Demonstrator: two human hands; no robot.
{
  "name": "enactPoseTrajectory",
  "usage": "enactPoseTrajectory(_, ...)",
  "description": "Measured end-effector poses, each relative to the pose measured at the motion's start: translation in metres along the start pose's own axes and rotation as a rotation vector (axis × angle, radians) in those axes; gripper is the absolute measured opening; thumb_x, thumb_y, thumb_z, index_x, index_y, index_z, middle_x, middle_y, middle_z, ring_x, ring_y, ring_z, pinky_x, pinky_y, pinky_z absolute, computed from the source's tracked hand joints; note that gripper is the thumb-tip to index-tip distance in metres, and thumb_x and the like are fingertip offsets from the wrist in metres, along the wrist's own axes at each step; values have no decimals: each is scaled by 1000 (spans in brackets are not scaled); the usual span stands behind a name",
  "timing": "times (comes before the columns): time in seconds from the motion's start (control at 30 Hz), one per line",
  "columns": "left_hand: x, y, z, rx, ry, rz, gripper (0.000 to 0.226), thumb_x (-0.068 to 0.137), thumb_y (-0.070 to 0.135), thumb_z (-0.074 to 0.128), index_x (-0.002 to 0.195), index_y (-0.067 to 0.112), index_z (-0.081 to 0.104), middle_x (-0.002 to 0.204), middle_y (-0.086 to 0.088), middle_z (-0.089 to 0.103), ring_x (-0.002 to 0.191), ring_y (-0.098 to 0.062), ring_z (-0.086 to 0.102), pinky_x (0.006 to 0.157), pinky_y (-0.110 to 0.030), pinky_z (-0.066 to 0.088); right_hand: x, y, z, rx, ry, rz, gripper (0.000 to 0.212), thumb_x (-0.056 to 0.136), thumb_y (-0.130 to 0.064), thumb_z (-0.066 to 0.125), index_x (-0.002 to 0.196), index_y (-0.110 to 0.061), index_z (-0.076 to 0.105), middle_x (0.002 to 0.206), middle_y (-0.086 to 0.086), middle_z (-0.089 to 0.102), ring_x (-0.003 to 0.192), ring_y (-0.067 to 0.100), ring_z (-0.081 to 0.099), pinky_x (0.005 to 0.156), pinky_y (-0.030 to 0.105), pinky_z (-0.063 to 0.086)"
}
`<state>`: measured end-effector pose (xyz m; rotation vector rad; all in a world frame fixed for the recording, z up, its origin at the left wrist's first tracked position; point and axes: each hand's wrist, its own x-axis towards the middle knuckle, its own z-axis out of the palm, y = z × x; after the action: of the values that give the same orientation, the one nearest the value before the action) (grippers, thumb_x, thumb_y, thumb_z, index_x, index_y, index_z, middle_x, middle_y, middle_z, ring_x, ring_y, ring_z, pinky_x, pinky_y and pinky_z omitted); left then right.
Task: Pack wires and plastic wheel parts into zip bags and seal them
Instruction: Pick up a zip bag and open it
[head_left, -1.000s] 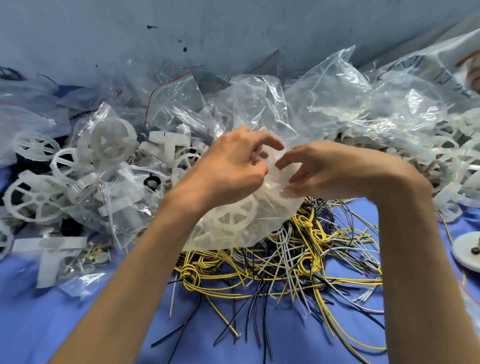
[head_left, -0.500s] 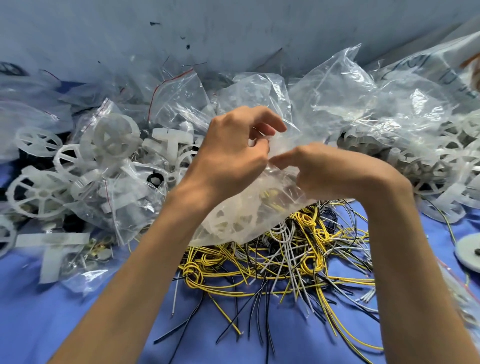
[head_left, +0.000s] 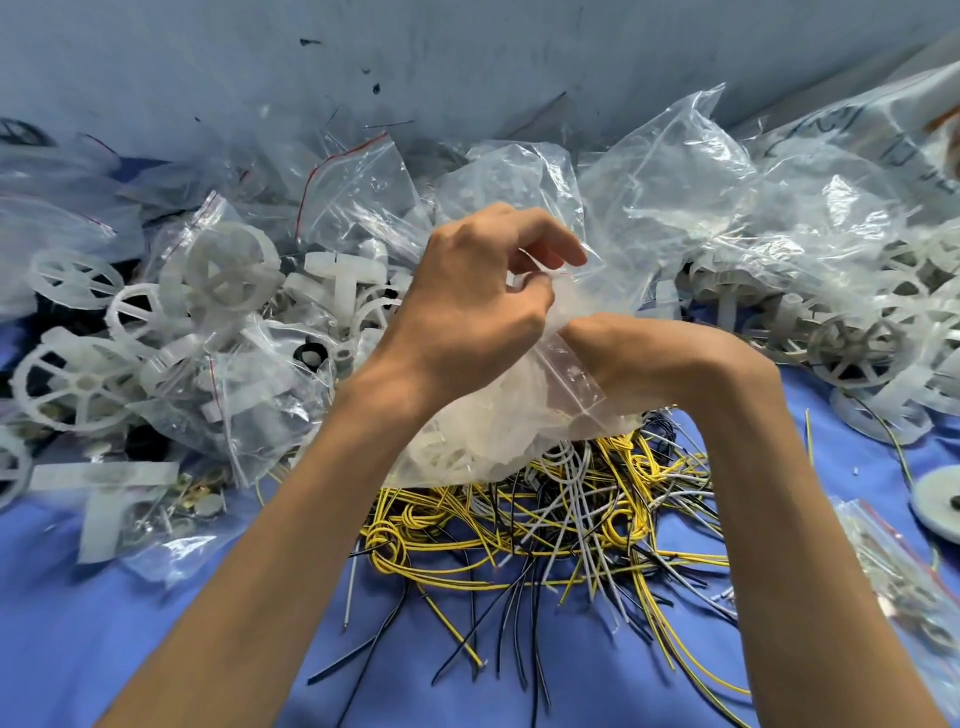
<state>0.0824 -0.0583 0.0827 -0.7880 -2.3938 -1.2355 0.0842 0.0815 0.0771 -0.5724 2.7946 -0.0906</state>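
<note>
A clear zip bag (head_left: 498, 426) with white plastic wheel parts inside hangs between my hands, above a tangle of yellow, black and grey wires (head_left: 545, 519). My left hand (head_left: 478, 312) pinches the bag's top edge between thumb and fingers. My right hand (head_left: 639, 358) grips the same top edge just to the right, its fingers curled under and mostly hidden by the plastic. The two hands touch at the bag's mouth.
Filled zip bags and loose white wheels (head_left: 83, 379) pile up at the left. Crumpled clear bags (head_left: 727, 208) and more wheels (head_left: 852, 348) lie at the right and back. A grey wall (head_left: 467, 62) stands behind. The blue table cover (head_left: 104, 623) shows in front.
Both hands have drawn closer together at the bag's mouth. The bag has lifted and tilted slightly, and the right hand has curled in under the plastic.
</note>
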Motion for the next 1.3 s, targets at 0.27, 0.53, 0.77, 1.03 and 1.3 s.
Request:
enactPoseTrajectory(0.27, 1, -2, -2, -18, 9, -14, 26, 84, -1, 57, 93, 20, 70, 98, 5, 67, 83, 0, 59, 67, -2, 37, 1, -2, 3, 116, 36, -88, 14, 82, -24, 68, 83, -23, 54, 72, -9, 55, 68, 13, 53, 59, 24, 43)
enactPoseTrajectory(0.53, 4, -8, -3, 82, 8, -157, 6, 86, 25, 59, 88, 27, 64, 89, 4, 62, 77, -7, 55, 67, -12, 40, 0, 4, -4, 430, 523, -200, 14, 78, -24, 57, 75, -14, 65, 61, -3, 65, 52, 6, 59, 52, 13, 44)
enactPoseTrajectory(0.77, 10, -19, -7, 173, 49, -252, 5, 87, 26, 55, 85, 23, 59, 84, 1, 61, 77, -16, 53, 70, -25, 38, 11, 0, 4, 419, 287, -250, 16, 89, -8, 60, 94, -23, 56, 80, -20, 59, 69, -12, 55, 68, 11, 41)
enactPoseTrajectory(1.03, 3, -15, -6, 415, -143, -284, 30, 88, 27, 45, 60, 17, 42, 68, -3, 49, 75, -27, 47, 58, -34, 27, 9, -1, 6, 260, 96, -175, 18, 85, -54, 58, 73, -44, 48, 63, -37, 54, 64, -17, 49, 58, 18, 34)
enactPoseTrajectory(1.3, -4, 22, -11, -191, -172, -52, 28, 73, 25, 46, 52, 7, 38, 52, -3, 31, 49, -13, 26, 45, -32, 21, -7, -6, -5, 590, -70, -388, 16, 79, -34, 66, 75, -49, 64, 73, -34, 63, 75, -17, 58, 64, 0, 40)
